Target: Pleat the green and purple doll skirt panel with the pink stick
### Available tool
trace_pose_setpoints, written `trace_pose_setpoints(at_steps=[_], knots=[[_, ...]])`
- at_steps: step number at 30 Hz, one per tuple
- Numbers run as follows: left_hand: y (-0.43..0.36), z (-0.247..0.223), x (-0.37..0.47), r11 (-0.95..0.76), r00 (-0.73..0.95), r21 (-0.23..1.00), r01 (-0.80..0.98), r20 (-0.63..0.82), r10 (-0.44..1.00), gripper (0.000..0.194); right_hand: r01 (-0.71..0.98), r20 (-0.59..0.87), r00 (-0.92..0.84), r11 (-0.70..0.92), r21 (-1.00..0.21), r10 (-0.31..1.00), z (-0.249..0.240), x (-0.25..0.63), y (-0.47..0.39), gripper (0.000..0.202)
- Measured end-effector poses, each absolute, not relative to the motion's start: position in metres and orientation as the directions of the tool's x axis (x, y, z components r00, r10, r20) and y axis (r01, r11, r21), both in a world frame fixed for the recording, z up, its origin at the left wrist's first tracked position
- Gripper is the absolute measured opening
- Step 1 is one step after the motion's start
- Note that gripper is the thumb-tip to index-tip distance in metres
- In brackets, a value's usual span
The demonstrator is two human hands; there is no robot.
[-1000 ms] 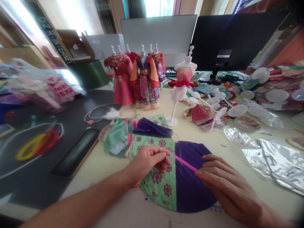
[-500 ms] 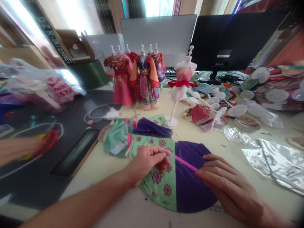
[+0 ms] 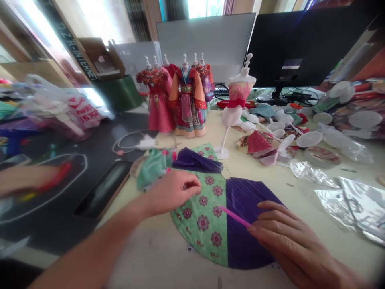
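A semicircular cloth piece (image 3: 207, 192) lies flat on the table, with green flowered and dark purple pleated panels; small shiny dots show at some flower centres. My right hand (image 3: 285, 237) rests over the purple panel and grips a thin pink stick (image 3: 236, 216), whose tip is at the edge of a flower. Over the upper left of the green panel, my left hand (image 3: 174, 190) has curled fingers with thumb and forefinger close together. Whatever they may pinch is hidden. Just beyond it sits a crumpled green garment (image 3: 152, 164) with pink trim.
Behind the cloth stand a bare-based doll mannequin (image 3: 237, 92) and several dressed ones (image 3: 186, 100). Doll parts and fabric scraps (image 3: 258, 144) crowd the right, beside clear plastic bags (image 3: 355, 204). A dark phone (image 3: 104, 188) lies left. Another person's blurred hand (image 3: 33, 176) holds something red.
My left hand has moved left and away from the stick's tip, toward the green garment. The right hand keeps the pink stick over the cloth. My view has shifted slightly.
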State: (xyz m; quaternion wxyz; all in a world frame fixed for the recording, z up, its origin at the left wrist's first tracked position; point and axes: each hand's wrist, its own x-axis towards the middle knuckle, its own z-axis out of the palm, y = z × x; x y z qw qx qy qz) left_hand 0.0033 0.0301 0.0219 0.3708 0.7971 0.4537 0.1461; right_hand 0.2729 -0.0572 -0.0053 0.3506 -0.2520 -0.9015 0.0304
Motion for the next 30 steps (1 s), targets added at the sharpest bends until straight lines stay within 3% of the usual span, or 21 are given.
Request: trace_pose_setpoints(at_steps=[4,11,30], knots=[[0.033,0.036,-0.011,-0.545,0.707,0.558,0.626,-0.112,0.698,0.017,0.388,0.559,-0.694,0.890,-0.240,0.454,-0.005,0.265,-0.060,0.027],[0.024,0.032,-0.010,-0.596,0.782,0.529,0.604,-0.250,0.571,0.018,0.348,0.506,-0.755,0.909,-0.230,0.417,-0.014,0.261,-0.060,0.031],[0.018,0.014,0.002,-0.673,0.831,0.513,0.533,-0.168,0.530,0.018,0.336,0.492,-0.754,0.899,-0.282,0.436,-0.018,0.260,-0.060,0.029]])
